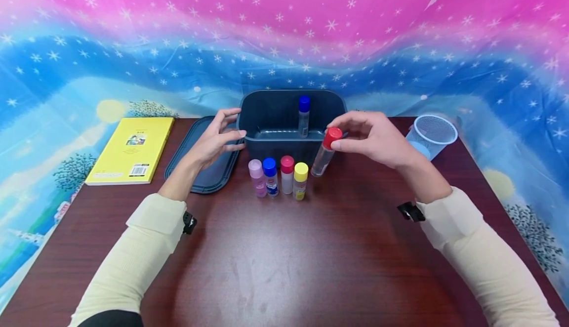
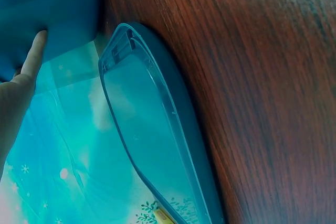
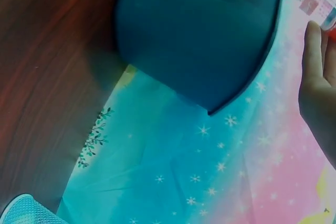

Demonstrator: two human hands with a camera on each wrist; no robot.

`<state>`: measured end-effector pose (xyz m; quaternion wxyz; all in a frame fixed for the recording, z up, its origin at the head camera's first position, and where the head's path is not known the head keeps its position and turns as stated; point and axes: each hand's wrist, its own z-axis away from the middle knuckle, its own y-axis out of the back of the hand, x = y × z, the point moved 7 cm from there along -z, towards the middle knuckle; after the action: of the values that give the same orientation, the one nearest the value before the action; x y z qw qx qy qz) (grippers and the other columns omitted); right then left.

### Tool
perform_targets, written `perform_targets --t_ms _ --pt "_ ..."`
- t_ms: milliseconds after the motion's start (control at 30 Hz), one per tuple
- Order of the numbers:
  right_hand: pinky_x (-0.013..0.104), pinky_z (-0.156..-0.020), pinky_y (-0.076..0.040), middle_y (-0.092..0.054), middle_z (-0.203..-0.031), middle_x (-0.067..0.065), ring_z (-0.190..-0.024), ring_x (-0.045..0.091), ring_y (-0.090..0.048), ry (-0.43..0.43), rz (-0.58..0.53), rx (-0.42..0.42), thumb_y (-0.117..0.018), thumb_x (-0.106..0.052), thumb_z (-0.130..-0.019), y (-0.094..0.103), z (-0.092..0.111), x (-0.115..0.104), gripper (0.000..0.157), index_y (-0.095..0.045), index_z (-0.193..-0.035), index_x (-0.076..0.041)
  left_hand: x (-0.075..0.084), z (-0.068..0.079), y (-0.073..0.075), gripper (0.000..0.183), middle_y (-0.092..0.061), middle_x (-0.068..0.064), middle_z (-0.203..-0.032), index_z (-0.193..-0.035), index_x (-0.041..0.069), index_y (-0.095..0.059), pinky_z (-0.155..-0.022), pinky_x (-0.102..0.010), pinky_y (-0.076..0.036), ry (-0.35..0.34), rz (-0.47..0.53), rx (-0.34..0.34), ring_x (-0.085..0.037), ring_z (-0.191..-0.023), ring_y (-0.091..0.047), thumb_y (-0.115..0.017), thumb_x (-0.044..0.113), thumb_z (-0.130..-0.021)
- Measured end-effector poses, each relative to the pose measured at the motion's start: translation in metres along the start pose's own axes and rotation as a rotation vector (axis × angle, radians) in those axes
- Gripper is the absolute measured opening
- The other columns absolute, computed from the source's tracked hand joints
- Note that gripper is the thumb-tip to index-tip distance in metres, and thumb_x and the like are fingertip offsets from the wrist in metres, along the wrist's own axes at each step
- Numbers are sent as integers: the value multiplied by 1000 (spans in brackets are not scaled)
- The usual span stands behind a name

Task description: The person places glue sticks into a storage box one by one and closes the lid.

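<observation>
A red-capped glue stick [image 1: 323, 158] with a clear body is pinched at its cap by my right hand [image 1: 378, 137]. It is tilted, just in front of the dark plastic box [image 1: 284, 148], near its right end. The spread fingers of my left hand [image 1: 212, 142] touch the box's left end; the left wrist view shows one straight finger [image 2: 34, 56] against its wall. Inside the box stands a blue-capped glue stick [image 1: 304, 119]. Before the box stand several more: a pink one [image 1: 258, 181], a blue-capped one [image 1: 270, 181], a red-capped one [image 1: 287, 179] and a yellow-capped one [image 1: 300, 183].
The box's dark lid [image 1: 213, 174] lies on the table [image 1: 284, 253] left of the box, under my left hand. Farther left is a yellow book [image 1: 129, 151]. A light blue mesh cup [image 1: 431, 132] lies tilted at the right. A patterned cloth [image 1: 284, 35] hangs behind the table.
</observation>
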<state>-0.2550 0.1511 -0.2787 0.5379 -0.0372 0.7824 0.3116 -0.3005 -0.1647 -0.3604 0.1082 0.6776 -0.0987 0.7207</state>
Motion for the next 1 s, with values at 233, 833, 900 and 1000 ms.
perform_targets --t_ms 233,833,900,1000 --pt "28 -81 -58 -71 -113 9 -102 27 -66 -3 -130 111 -72 -4 -92 10 -4 -9 31 -68 -123 -3 0 0 1 68 -18 -14 -163 -155 14 -25 -106 -59 -43 0 1 0 -45 -139 -37 -64 14 -99" --pt "28 -82 -59 -68 -112 13 -98 28 -64 108 -314 310 -70 4 -91 21 -11 -26 29 -70 -119 -1 -2 -1 -1 70 -15 -13 -164 -156 14 -23 -106 -58 -43 6 -35 -8 -41 -138 -39 -64 17 -99" --pt "29 -83 -59 -67 -113 14 -99 28 -64 116 -328 311 -70 4 -91 20 -14 -26 29 -70 -119 -1 -3 0 0 71 -15 -13 -164 -157 13 -22 -107 -58 -43 8 -30 -8 -42 -139 -38 -64 16 -99" --pt "30 -84 -59 -66 -114 15 -100 28 -63 132 -360 318 -69 5 -91 19 -17 -27 29 -69 -120 0 -3 0 0 70 -15 -13 -164 -156 13 -22 -107 -58 -43 3 -19 -8 -45 -140 -37 -64 16 -99"
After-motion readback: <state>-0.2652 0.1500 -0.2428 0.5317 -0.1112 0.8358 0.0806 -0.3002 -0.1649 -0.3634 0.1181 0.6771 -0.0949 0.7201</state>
